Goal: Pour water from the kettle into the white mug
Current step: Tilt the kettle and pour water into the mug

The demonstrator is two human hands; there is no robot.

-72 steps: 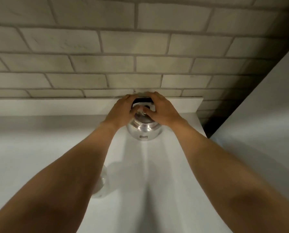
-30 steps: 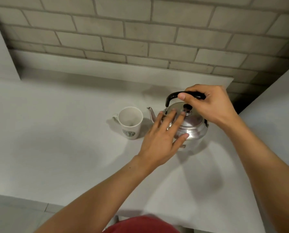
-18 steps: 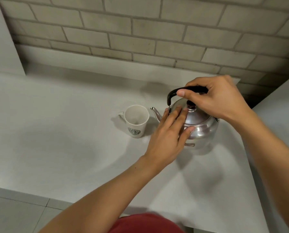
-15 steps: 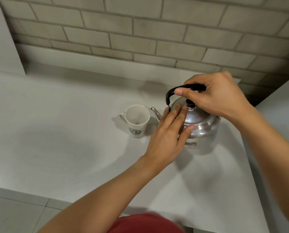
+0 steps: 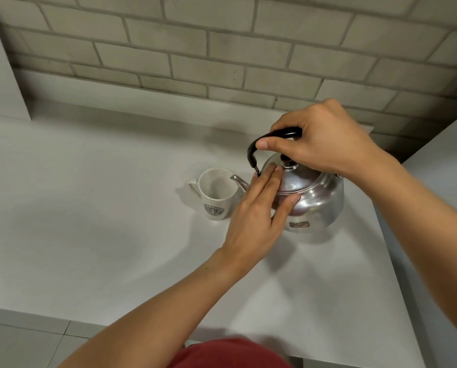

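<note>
White counter [image 5: 89, 208] holds mug [image 5: 216, 193] with unreadable round green logo [image 5: 213, 210].

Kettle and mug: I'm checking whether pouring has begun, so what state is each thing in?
Kettle: lid on, tipped toward the mug, spout tip at the mug's rim.
Mug: upright on the counter, looks empty.
Right hand: closed around the kettle's black handle.
Left hand: open, fingers flat against the kettle's lid and side.

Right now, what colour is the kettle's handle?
Black. The kettle's handle shows clearly in the head view, gripped by the right hand.
</note>
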